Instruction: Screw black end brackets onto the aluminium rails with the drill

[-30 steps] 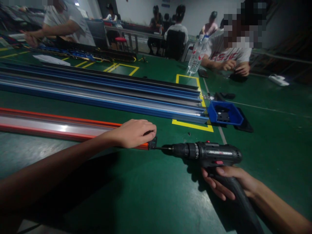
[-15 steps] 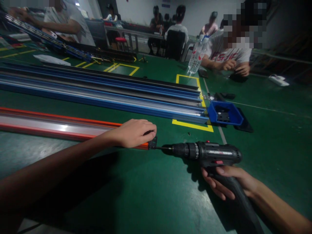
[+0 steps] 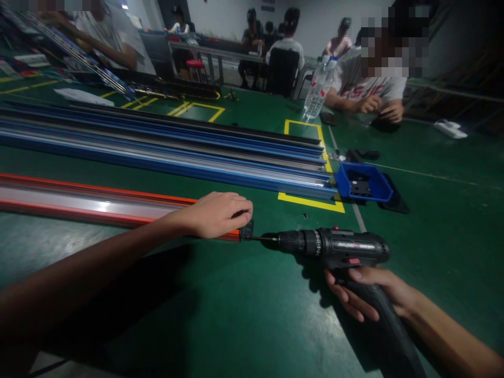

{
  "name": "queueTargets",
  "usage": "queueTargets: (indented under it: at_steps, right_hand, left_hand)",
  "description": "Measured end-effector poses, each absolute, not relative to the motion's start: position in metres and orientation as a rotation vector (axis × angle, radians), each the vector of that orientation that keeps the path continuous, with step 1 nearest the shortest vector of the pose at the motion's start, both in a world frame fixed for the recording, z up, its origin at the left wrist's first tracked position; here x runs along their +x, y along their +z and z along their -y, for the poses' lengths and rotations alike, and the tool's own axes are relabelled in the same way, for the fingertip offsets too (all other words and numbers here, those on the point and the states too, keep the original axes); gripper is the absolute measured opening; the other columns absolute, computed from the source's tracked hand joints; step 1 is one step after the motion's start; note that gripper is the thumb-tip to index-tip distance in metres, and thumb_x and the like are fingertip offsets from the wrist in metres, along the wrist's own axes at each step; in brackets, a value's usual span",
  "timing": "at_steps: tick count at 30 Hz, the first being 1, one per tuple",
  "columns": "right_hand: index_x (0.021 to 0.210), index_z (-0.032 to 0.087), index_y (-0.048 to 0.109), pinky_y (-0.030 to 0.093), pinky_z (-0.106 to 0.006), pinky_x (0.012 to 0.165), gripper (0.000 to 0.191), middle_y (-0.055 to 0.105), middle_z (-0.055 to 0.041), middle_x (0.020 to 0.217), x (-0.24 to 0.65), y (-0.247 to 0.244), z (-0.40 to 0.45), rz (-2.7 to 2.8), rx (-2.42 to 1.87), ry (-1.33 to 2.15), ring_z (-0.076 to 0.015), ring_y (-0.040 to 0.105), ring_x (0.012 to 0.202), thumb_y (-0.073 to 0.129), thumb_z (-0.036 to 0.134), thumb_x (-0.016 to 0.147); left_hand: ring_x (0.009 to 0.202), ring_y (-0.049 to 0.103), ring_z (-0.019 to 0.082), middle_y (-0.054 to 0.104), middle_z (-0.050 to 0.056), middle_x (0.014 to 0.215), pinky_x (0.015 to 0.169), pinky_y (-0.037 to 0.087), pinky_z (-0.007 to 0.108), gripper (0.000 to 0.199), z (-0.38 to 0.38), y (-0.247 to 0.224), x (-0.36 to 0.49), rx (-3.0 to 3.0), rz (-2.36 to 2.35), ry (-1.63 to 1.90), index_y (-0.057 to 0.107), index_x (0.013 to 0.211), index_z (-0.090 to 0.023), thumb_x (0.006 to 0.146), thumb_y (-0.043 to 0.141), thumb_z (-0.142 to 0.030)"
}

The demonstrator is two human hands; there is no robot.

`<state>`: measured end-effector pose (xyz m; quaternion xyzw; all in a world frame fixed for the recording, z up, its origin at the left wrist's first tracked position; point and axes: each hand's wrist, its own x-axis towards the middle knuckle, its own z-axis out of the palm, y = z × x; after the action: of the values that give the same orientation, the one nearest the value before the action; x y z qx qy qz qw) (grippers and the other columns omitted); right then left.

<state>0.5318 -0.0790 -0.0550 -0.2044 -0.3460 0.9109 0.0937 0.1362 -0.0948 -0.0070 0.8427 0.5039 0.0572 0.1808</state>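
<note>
An orange and silver rail (image 3: pixel 98 205) lies on the green table, and a small black end piece (image 3: pixel 247 231) sits at its right end. My left hand (image 3: pixel 222 214) is closed over the rail near that end, fingers curled round it. In my right hand (image 3: pixel 366 296) is the grip of a black power drill (image 3: pixel 334 247), which points left. Its long thin bit (image 3: pixel 260 239) reaches the black end piece; the exact contact point is too small to make out.
Behind the orange rail lie several blue and black rails (image 3: pixel 197 157). A blue bin (image 3: pixel 364 181) with black parts stands at their right end. Farther back are plastic bottles (image 3: pixel 317 92) and a seated person's hands (image 3: pixel 380 107). At the back left, another person handles a long blue strip (image 3: pixel 90 63).
The long strip at the back left has tilted more steeply, its near end shifting left, along with that person's arm. My hands, the drill and the orange rail look unmoved.
</note>
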Motion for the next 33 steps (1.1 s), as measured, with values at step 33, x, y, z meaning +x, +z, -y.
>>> queueTargets:
  at_steps: [33]
  right_hand:
    - [0.114, 0.008, 0.074, 0.060, -0.021, 0.058, 0.034, 0.074, -0.0111, 0.085, 0.5326, -0.0563, 0.0787, 1.022, -0.589, 2.705, -0.0056, 0.061, 0.046, 0.066, 0.035, 0.094]
  left_hand:
    - [0.092, 0.059, 0.020, 0.068, 0.002, 0.097, 0.073, 0.034, 0.032, 0.034, 0.0958, -0.0038, 0.1386, 2.381, -1.453, 0.136, 0.065, 0.101, -0.024, 0.103, 0.037, -0.042]
